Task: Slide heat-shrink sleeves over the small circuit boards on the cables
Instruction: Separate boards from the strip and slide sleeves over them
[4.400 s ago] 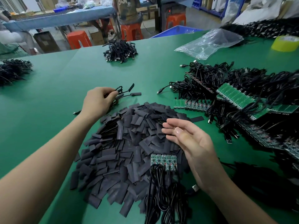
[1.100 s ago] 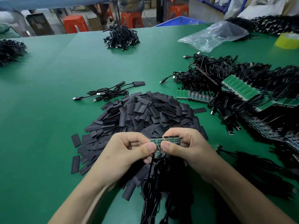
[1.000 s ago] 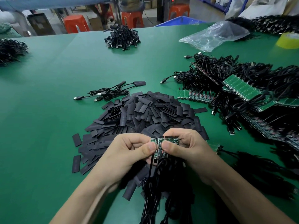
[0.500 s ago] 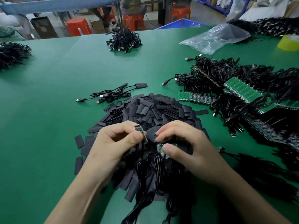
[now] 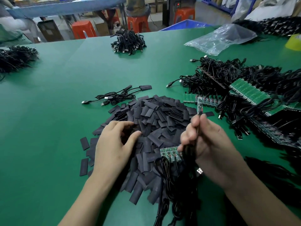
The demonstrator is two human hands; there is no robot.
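Fingers (image 5: 194, 123) round board (image 5: 200, 108); green table (image 5: 65, 95), orange stools (image 5: 83, 30).

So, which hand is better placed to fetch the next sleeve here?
Left. The left hand rests on the sleeve pile, fingers curled into it; the right hand is busy pinching a single cabled board upright.

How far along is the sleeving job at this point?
Done: two sleeved cables lie beyond the sleeve pile. In hand: the right hand pinches a single board upright; the left hand reaches into the pile. Left: the board strip nearby and the large heap of bare boards at right.
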